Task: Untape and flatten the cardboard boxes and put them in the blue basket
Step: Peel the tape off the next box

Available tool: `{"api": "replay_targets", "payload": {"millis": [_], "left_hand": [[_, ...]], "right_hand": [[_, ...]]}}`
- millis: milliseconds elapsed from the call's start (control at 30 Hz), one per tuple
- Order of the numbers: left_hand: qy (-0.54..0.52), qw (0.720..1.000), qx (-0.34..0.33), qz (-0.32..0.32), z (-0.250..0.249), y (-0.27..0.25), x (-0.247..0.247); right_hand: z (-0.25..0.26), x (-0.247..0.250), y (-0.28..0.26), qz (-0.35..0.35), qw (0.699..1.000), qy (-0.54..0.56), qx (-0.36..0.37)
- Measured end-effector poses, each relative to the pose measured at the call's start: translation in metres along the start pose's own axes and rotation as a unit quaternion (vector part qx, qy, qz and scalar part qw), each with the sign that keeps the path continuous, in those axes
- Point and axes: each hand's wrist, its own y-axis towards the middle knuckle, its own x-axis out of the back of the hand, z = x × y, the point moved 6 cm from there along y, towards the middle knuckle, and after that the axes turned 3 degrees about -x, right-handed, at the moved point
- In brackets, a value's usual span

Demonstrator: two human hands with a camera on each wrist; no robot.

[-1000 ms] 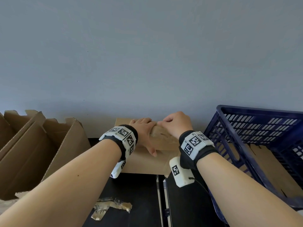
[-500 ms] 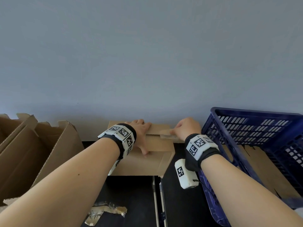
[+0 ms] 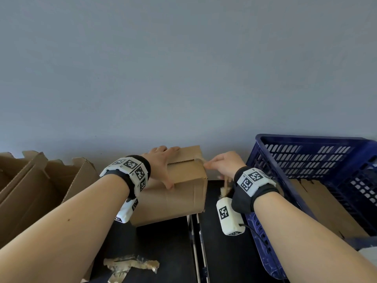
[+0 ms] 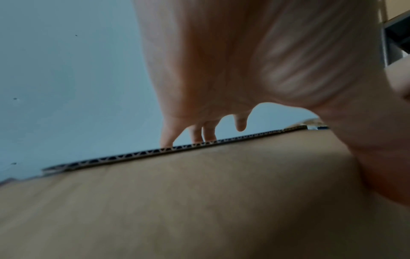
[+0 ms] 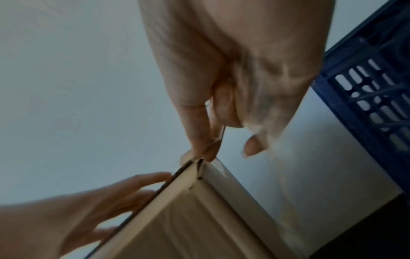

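Observation:
A closed brown cardboard box [image 3: 179, 193] stands on the black table against the wall, its top seam bared. My left hand [image 3: 163, 162] lies flat on the box top, fingers spread, thumb down the front face; the left wrist view shows those fingertips [image 4: 206, 135] on the far flap edge. My right hand [image 3: 220, 166] pinches a strip of clear tape [image 3: 224, 186] at the box's right top corner [image 5: 199, 163], and the peeled tape hangs below the hand. The blue basket [image 3: 318, 176] stands to the right with flattened cardboard [image 3: 318, 203] inside.
Opened cardboard boxes [image 3: 40, 186] lean at the left. A crumpled wad of used tape [image 3: 130, 266] lies on the black table [image 3: 163, 252] near the front. A grey wall rises right behind the box.
My right hand has pulled the tape rightward off the top seam to the box's right corner. The left hand stayed pressed on the box top. The camera has tilted down slightly.

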Motion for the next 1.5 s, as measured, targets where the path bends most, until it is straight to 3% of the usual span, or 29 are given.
{"api": "replay_targets", "payload": {"millis": [100, 233, 500, 633, 733, 867, 967, 1067, 1167, 1333, 1500], "left_hand": [[-0.016, 1.0, -0.005, -0.017, 0.002, -0.006, 0.002], [-0.046, 0.998, -0.01, -0.036, 0.005, -0.012, 0.006], [-0.042, 0.995, -0.027, -0.091, -0.008, -0.019, 0.019], [-0.075, 0.991, -0.011, -0.11, 0.008, -0.026, 0.024], [-0.099, 0.987, -0.017, -0.128, 0.012, -0.03, 0.027], [-0.105, 0.984, -0.038, -0.139, 0.006, -0.032, 0.025], [-0.118, 0.981, -0.043, -0.146, 0.008, -0.033, 0.025], [-0.18, 0.969, -0.022, -0.165, 0.026, -0.036, 0.033], [-0.221, 0.953, 0.008, -0.207, 0.044, -0.039, 0.044], [-0.268, 0.934, 0.033, -0.234, 0.048, -0.038, 0.04], [-0.279, 0.927, 0.034, -0.249, 0.056, -0.045, 0.028]], "right_hand": [[0.011, -0.001, 0.005, 0.005, 0.999, 0.041, 0.0], [0.023, -0.009, 0.004, 0.045, 0.963, 0.265, -0.031], [0.068, -0.018, -0.014, 0.062, 0.939, 0.337, 0.014], [0.063, -0.007, -0.016, 0.047, 0.901, 0.43, -0.002], [0.051, 0.001, -0.007, -0.028, 0.916, 0.398, -0.031], [0.039, 0.0, 0.003, -0.069, 0.932, 0.349, -0.068], [0.02, 0.009, 0.014, -0.127, 0.959, 0.246, -0.056], [-0.013, 0.033, 0.011, -0.174, 0.972, 0.123, -0.098], [-0.022, 0.045, -0.006, -0.157, 0.978, 0.026, -0.138], [0.004, 0.008, -0.023, -0.078, 0.996, -0.008, -0.043], [0.0, -0.034, -0.042, -0.064, 0.992, -0.103, -0.025]]}}
